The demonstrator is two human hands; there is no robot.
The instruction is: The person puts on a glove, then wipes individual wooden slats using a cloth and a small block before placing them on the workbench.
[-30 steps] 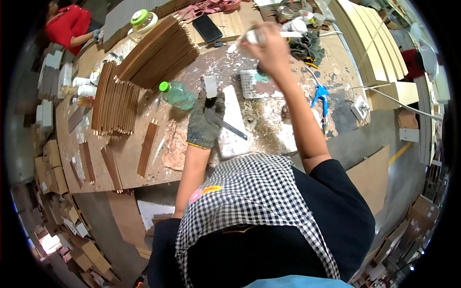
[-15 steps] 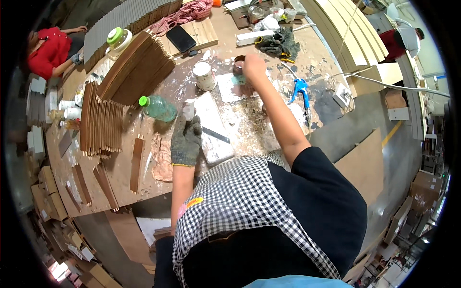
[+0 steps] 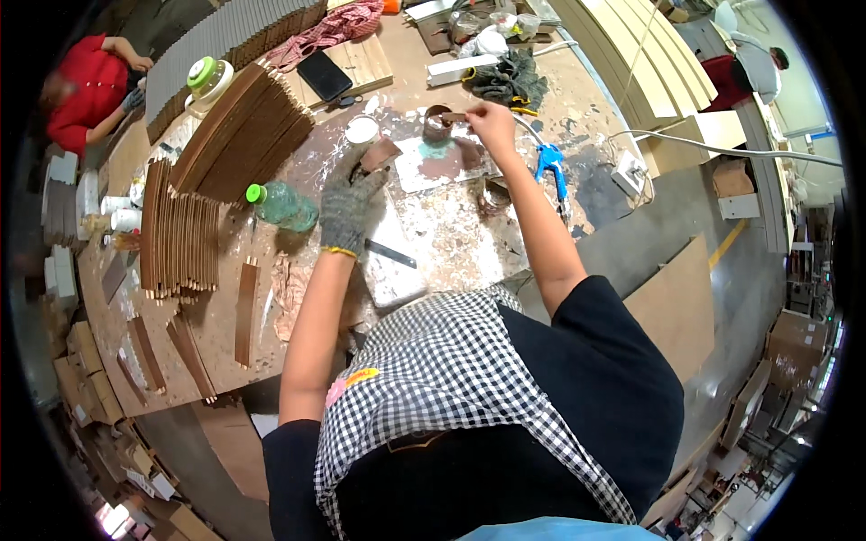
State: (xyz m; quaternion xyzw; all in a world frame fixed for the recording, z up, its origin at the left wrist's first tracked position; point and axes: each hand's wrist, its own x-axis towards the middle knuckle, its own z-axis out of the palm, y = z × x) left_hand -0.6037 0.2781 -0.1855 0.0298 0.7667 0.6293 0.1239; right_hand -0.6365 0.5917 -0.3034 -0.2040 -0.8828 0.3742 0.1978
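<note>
Pinching a thin brown stick (image 3: 454,117), the right hand (image 3: 492,132) has its fingertips closed together on it, the far end at the mouth of the round brown cup (image 3: 438,124). Half a second ago no stick showed, so cup and stick are now being worked together. Left of the cup, the gloved left hand (image 3: 348,204) appears clamped on a flat brown piece (image 3: 381,154), whose visible face looked pale earlier. A stained pale board (image 3: 410,178) lies on the cup's near side; a white jar (image 3: 363,130) stands to its left.
</note>
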